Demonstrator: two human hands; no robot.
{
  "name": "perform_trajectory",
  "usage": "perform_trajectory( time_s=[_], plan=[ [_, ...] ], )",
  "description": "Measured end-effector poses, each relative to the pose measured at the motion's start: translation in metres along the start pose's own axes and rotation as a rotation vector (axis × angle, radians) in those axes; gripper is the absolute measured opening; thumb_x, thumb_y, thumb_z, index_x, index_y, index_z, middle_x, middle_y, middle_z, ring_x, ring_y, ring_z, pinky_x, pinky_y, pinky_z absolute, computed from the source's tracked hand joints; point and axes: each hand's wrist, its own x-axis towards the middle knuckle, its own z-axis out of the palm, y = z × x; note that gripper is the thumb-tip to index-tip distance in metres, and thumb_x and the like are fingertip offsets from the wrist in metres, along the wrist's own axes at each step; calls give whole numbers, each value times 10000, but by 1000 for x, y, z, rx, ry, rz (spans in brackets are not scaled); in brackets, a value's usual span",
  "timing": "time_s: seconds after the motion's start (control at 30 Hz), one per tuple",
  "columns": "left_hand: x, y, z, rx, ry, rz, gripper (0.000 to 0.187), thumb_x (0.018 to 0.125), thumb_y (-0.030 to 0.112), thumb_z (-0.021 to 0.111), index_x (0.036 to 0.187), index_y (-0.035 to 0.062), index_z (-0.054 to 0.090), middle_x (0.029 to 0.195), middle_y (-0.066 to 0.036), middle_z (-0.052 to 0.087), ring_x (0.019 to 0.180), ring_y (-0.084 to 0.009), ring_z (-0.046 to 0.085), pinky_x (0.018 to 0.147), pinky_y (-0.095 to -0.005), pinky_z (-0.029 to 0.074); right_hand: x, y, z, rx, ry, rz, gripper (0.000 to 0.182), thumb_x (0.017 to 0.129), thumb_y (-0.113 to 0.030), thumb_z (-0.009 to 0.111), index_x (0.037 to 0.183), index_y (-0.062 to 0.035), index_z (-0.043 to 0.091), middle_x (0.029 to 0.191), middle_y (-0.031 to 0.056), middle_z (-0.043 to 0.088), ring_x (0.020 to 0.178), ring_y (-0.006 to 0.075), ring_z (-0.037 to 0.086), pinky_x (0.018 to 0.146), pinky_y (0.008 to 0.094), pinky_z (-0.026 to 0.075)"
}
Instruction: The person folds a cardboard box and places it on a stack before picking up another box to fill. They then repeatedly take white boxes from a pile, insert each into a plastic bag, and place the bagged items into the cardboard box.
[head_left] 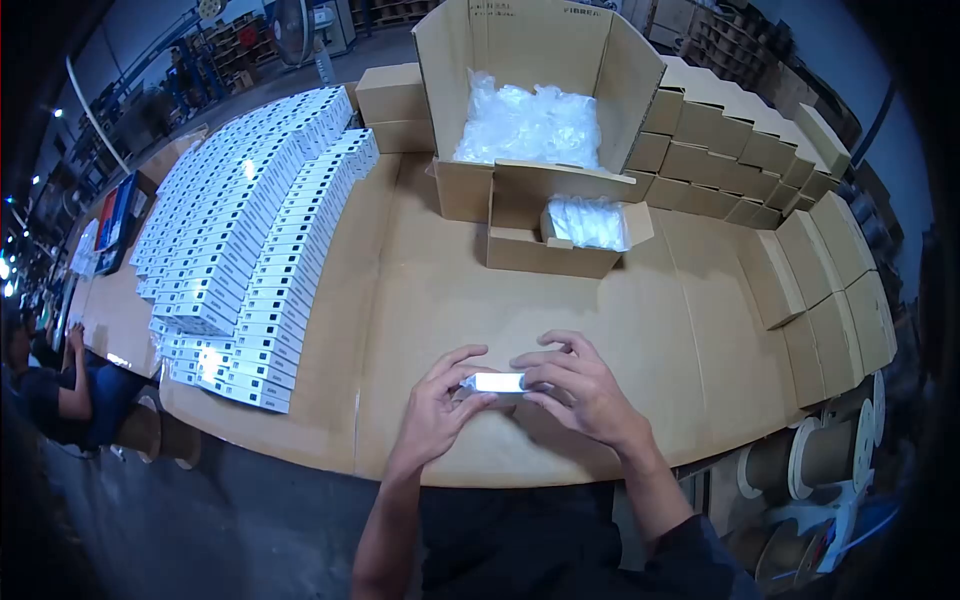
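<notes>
Near the front edge of the table, a small white box (499,382) is held level between my two hands. My left hand (437,408) has its fingers and thumb closed on the box's left end. At the right end, my right hand (580,392) grips it between thumb and fingers. Beyond the hands stands an open cardboard box (555,257) with clear plastic-wrapped packs (587,222) inside. Behind that, a large open carton (540,45) holds a heap of clear plastic bags (530,125).
Long stacked rows of small white boxes (240,210) cover the table's left side. Brown cardboard boxes (715,150) are stacked at the back right, with more (830,285) along the right edge. A person (75,385) is at the far left. Spools (830,455) stand below the table at right.
</notes>
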Motion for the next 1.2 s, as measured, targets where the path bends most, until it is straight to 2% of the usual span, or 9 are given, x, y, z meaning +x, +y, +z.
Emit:
perform_trajectory(
  time_s=[0.13, 0.23, 0.27, 0.37, 0.4, 0.63, 0.8, 1.0, 1.2],
  plan=[
    [25, 22, -9, 132, -58, 24, 301, 915, -25, 721, 1211, -48, 673, 1471, -154, 485, 1245, -216, 581, 1016, -316, 547, 19, 6, -18, -96, -143, -61, 263, 742, -52, 791, 974, -96, 675, 997, 38, 706, 962, 293, 662, 809, 412, 559],
    [52, 16, -12, -63, -47, 90, 421, 903, -27, 732, 1308, -16, 619, 1466, -145, 487, 1282, -218, 550, 1032, -338, 524, 38, 23, -31, -38, -78, -81, 237, 764, -24, 778, 967, -75, 666, 930, 63, 693, 776, 263, 664, 683, 382, 560],
    [60, 16, -9, -188, 13, 0, 506, 903, 30, 746, 1379, 45, 574, 1439, -142, 498, 1256, -233, 568, 975, -358, 535, 43, 29, -35, -1, -37, -81, 223, 777, -14, 775, 964, -66, 663, 917, 74, 691, 721, 257, 659, 643, 372, 557],
    [99, 13, -20, 600, 189, 238, 512, 904, 100, 753, 1383, 95, 573, 1372, -159, 531, 1161, -276, 614, 900, -371, 543, 65, 41, -51, -30, 194, 118, 161, 835, 3, 756, 948, -33, 647, 885, 105, 681, 648, 260, 639, 581, 366, 533],
    [115, -6, -25, 736, 252, 371, 496, 905, 170, 758, 1369, 122, 590, 1262, -164, 565, 1030, -315, 636, 844, -399, 552, 72, 45, -51, -62, 262, 135, 148, 848, -3, 755, 941, -25, 642, 882, 113, 676, 641, 260, 638, 571, 364, 527],
    [170, -31, -8, 1164, 325, 508, 445, 918, 275, 734, 1325, 146, 609, 1080, -103, 575, 889, -291, 639, 720, -399, 580, 113, 74, -19, -347, 591, 87, 157, 873, -25, 750, 933, -22, 605, 868, 145, 614, 671, 323, 648, 579, 432, 522],
    [189, -49, -7, 954, 342, 533, 224, 938, 223, 728, 1057, 48, 653, 1014, -153, 615, 870, -346, 664, 733, -456, 567, 113, 95, 4, -370, 510, 174, 142, 892, -48, 723, 946, -40, 592, 889, 157, 595, 713, 368, 657, 614, 467, 542],
    [193, -53, 0, 862, 355, 483, 220, 923, 182, 749, 997, 8, 638, 859, -157, 680, 840, -344, 677, 709, -466, 552, 122, 100, 9, -448, 447, 325, 152, 899, -83, 714, 993, -31, 607, 890, 193, 631, 730, 406, 669, 634, 510, 550],
    [190, -50, 10, 746, 384, 354, 241, 910, 183, 767, 1020, 7, 645, 848, -168, 700, 819, -358, 664, 730, -472, 543, 130, 117, 20, -520, 411, 503, 207, 834, -76, 759, 995, -26, 640, 906, 222, 676, 798, 443, 681, 692, 521, 550]
  ],
)
